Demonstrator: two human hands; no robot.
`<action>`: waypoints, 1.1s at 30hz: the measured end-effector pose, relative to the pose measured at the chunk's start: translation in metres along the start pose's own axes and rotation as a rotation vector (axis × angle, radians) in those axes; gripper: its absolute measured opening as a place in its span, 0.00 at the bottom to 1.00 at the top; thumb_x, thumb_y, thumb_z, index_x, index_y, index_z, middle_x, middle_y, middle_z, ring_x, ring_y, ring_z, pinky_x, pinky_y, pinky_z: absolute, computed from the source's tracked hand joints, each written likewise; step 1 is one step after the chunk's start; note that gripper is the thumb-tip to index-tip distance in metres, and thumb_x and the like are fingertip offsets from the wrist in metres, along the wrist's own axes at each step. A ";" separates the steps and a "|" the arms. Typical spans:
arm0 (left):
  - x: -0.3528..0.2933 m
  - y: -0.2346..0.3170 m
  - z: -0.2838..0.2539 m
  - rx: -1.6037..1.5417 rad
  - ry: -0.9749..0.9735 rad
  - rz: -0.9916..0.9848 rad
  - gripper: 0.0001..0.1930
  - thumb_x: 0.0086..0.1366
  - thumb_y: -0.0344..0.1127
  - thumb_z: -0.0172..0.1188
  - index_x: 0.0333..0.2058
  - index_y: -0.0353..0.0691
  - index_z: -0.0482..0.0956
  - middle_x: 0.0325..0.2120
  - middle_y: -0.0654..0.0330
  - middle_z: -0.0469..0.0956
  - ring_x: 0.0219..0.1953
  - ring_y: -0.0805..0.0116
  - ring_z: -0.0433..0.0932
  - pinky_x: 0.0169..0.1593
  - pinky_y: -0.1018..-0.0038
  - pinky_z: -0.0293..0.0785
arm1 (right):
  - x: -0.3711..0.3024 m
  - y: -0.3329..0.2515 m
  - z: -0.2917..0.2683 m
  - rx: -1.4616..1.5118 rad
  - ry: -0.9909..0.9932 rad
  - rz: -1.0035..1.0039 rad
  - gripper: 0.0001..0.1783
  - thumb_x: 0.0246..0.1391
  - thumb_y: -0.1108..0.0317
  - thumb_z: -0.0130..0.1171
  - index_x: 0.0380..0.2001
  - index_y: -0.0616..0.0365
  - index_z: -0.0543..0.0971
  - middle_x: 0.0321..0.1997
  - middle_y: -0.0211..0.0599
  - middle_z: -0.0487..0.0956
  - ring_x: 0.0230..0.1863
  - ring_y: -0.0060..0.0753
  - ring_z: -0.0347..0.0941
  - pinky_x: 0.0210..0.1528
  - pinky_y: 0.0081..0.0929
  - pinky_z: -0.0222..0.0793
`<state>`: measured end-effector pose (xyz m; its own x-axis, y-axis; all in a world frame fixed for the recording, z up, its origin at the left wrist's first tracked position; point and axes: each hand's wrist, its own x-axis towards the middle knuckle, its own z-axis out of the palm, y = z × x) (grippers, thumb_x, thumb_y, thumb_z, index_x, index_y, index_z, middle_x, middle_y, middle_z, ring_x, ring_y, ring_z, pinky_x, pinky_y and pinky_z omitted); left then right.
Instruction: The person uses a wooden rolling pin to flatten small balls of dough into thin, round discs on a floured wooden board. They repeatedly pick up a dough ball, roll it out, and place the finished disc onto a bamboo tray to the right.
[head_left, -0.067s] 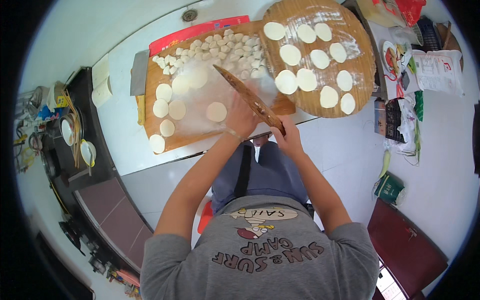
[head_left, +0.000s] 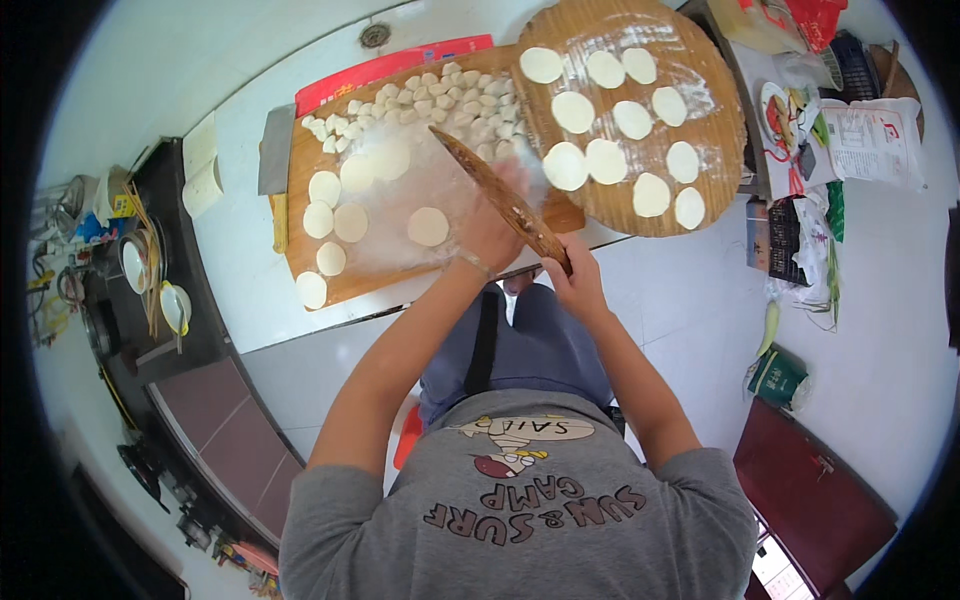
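Note:
A tapered wooden rolling pin [head_left: 503, 200] slants above the floury wooden board [head_left: 405, 255], its near end gripped in my closed right hand [head_left: 576, 278]. Beneath the pin, my left hand [head_left: 487, 228] is over the board's right part, its fingers partly hidden and smeared by motion; whether they hold anything cannot be made out. A flat dough round [head_left: 428, 227] lies just left of that hand. Several more rounds, such as a dough wrapper [head_left: 324, 188], spread along the board's left side. Small dough pieces [head_left: 440, 95] cover its far part.
At the right, a round wooden board [head_left: 690, 215] bears several rolled wrappers, one being a pale wrapper [head_left: 566, 166]. A cleaver [head_left: 276, 150] lies at the board's left edge. Bowls, one a white bowl [head_left: 175, 306], stand far left. A plate of food [head_left: 775, 110] is at the right.
The boards and dough shift slightly left in the view. My left hand's blurred fingers show a little more beyond the pin; my right hand keeps its grip on the rolling pin.

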<state>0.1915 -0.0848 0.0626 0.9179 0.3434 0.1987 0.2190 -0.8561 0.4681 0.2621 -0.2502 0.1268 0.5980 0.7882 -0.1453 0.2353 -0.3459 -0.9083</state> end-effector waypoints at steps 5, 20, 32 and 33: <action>0.052 0.030 0.023 -0.044 0.037 0.153 0.40 0.60 0.47 0.58 0.65 0.33 0.54 0.67 0.46 0.51 0.69 0.45 0.49 0.69 0.51 0.46 | -0.012 0.005 -0.045 -0.033 0.104 -0.086 0.15 0.57 0.65 0.57 0.45 0.61 0.73 0.36 0.44 0.74 0.37 0.44 0.73 0.41 0.32 0.69; 0.082 0.049 0.047 -0.257 0.351 -0.761 0.22 0.54 0.33 0.65 0.46 0.34 0.70 0.40 0.45 0.73 0.47 0.47 0.72 0.51 0.62 0.70 | 0.013 0.023 -0.111 0.016 0.059 -0.203 0.16 0.55 0.68 0.59 0.45 0.63 0.73 0.36 0.46 0.73 0.37 0.47 0.72 0.40 0.35 0.68; 0.010 -0.010 0.021 -0.086 0.185 -0.896 0.29 0.49 0.50 0.70 0.45 0.39 0.73 0.36 0.49 0.76 0.42 0.51 0.76 0.49 0.61 0.72 | 0.018 0.004 -0.106 0.038 0.126 -0.196 0.15 0.56 0.70 0.58 0.46 0.64 0.74 0.37 0.45 0.74 0.39 0.42 0.72 0.44 0.31 0.68; -0.009 -0.021 0.018 0.034 0.156 -0.940 0.28 0.50 0.48 0.70 0.46 0.39 0.73 0.39 0.48 0.74 0.44 0.50 0.74 0.49 0.61 0.72 | 0.016 0.006 -0.104 0.024 0.124 -0.192 0.14 0.57 0.70 0.58 0.45 0.64 0.74 0.38 0.44 0.74 0.39 0.40 0.72 0.44 0.30 0.68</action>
<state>0.1843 -0.0768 0.0352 0.3076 0.9422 -0.1329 0.8564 -0.2133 0.4701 0.3526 -0.2924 0.1601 0.6337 0.7695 0.0790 0.3361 -0.1820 -0.9241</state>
